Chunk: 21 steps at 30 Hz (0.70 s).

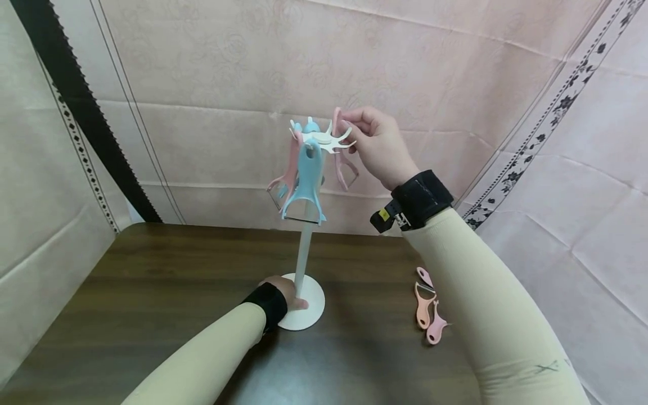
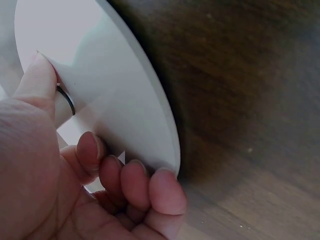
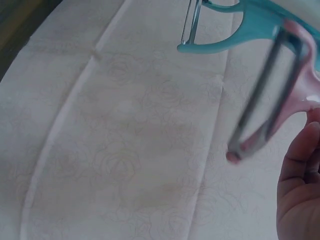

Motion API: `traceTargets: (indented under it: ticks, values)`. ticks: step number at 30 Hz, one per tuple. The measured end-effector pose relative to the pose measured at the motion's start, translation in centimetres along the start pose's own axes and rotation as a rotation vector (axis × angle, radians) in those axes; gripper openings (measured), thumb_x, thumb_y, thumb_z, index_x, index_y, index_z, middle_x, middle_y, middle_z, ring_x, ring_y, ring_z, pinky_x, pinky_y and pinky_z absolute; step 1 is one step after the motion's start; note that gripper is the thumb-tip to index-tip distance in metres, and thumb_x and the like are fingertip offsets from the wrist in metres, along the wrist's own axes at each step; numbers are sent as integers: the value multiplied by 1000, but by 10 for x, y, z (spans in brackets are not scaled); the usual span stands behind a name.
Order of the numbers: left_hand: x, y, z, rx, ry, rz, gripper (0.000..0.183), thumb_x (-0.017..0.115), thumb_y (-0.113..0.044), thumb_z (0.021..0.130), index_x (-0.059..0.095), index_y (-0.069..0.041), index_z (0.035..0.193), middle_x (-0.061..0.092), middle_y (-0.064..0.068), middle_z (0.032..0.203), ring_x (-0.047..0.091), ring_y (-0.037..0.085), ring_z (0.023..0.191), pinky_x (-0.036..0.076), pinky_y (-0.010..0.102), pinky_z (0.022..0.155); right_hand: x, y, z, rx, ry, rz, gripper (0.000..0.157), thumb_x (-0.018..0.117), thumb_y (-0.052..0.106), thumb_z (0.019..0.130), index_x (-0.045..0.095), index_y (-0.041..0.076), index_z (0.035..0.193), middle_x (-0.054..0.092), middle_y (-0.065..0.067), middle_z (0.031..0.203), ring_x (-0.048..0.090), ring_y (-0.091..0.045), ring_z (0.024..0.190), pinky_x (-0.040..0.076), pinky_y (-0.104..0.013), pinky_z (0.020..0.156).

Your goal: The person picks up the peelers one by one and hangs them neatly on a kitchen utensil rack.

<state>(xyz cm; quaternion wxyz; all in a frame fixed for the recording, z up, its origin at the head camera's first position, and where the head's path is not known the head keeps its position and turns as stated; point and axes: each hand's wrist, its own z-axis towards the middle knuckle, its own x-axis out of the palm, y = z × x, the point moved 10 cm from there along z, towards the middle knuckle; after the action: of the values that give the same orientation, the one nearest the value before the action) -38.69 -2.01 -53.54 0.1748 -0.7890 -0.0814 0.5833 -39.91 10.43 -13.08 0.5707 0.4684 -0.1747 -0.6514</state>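
A white rack (image 1: pixel 305 253) stands upright on a round base (image 1: pixel 310 312), with curved hooks (image 1: pixel 329 140) at its top. Down at the base, my left hand (image 1: pixel 284 292) grips the foot of the pole; in the left wrist view its thumb presses the base and its curled fingertips (image 2: pixel 167 192) meet the surface near the rim. My right hand (image 1: pixel 377 140) pinches a pink peeler (image 1: pixel 344 169) by its handle, close among the right-side hooks. A light blue peeler (image 1: pixel 309 174) hangs at the front and another pink peeler (image 1: pixel 289 169) hangs left, with more blue behind, partly hidden.
Several pink and peach peelers (image 1: pixel 424 312) lie on the dark wooden table (image 1: pixel 202 270), to the right under my right forearm. Pale patterned cloth (image 1: pixel 228 73) hangs behind the table and along both sides.
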Motion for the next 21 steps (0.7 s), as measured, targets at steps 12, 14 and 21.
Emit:
traceTargets:
  ticks: [12, 14, 21]
  values:
    - [-4, -4, -7, 2, 4, -11, 49, 76, -56, 74, 70, -10, 92, 65, 2, 78, 58, 23, 77, 48, 46, 82, 4, -7, 4, 55, 52, 4, 22, 59, 20, 97, 64, 5, 113, 69, -8, 92, 60, -22, 82, 48, -31, 74]
    - [-6, -5, -8, 9, 2, -16, 48, 76, -56, 75, 70, -11, 92, 65, 1, 78, 58, 22, 77, 48, 44, 81, 4, -6, 6, 54, 68, 6, 22, 59, 20, 97, 64, 4, 112, 68, -9, 92, 59, -22, 81, 48, -31, 74]
    - [-13, -10, -17, 12, 0, -14, 47, 75, -54, 76, 71, -10, 92, 65, 1, 78, 59, 22, 76, 48, 42, 81, 10, -12, 6, 107, 116, 41, 17, 61, 16, 97, 66, 4, 106, 64, -10, 88, 55, -21, 78, 46, -30, 71]
